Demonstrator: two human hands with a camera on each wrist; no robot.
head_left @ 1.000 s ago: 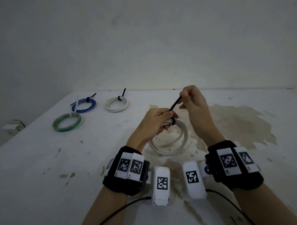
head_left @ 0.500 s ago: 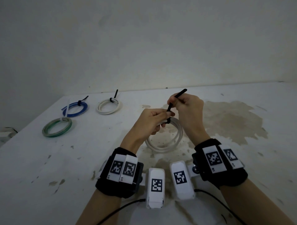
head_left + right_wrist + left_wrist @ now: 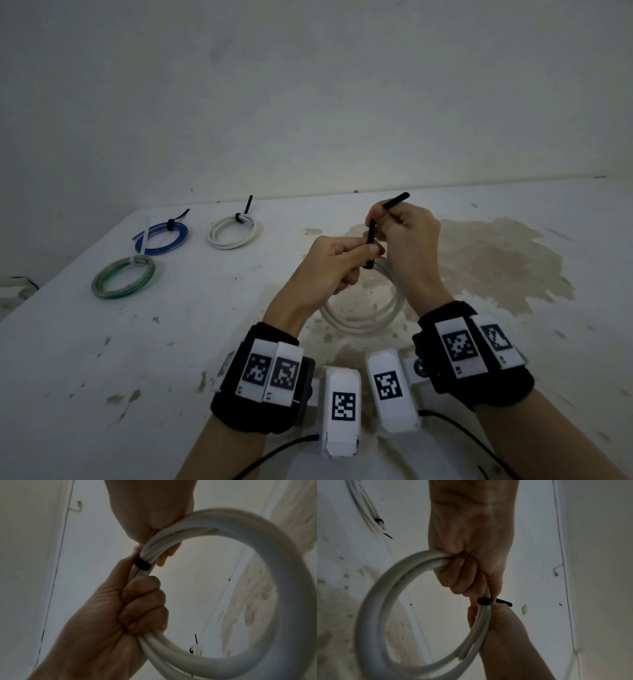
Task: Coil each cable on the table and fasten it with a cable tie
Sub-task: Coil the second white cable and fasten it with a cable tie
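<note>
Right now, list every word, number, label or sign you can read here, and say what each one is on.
No readable words or numbers.
Left wristband: black-and-white square code tags, with tiny print below them, too small to read.
Right wristband: the same.
Two white blocks between the wrists: one code square each, no text.

Lighting: dim, flat, grey-green cast; no glare, no hard shadows. Head view: sharp at centre, wide-angle bending toward the edges, tabletop point(image 3: 171, 342) edge curved. Wrist views: darker, grainy; white cable coil point(image 3: 373, 608) smeared by blur nearest the lens, wall lines bowed.
</note>
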